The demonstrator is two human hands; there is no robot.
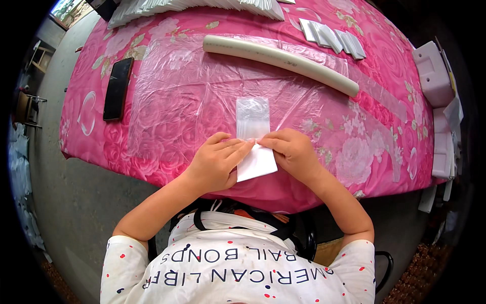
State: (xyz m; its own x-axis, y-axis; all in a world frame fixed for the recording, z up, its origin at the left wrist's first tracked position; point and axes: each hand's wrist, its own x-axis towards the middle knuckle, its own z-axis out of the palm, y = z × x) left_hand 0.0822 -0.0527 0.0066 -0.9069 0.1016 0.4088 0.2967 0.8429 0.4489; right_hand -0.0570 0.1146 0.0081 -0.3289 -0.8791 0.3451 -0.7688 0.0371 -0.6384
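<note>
- Both hands meet low in the middle of a table (83, 139) with a pink floral cover: left (216, 161) and right (295, 154), fingertips nearly touching, apparently pinching a folded white paper (258, 166).
- The paper lies near the front edge; a clear sleeve (252, 109) extends beyond it, seemingly over its far end.
- The step looks like feeding paper into sleeve; the next move probably calls for keeping the sleeve's mouth spread and sliding evenly. Fingers hide the join.
- Beneath lies wrinkled plastic film (167, 96), which could catch.
- A cream tube (281, 62) crosses beyond, apart from the sleeve.
- Phone (118, 88) left; white packets (331, 38) far right.
</note>
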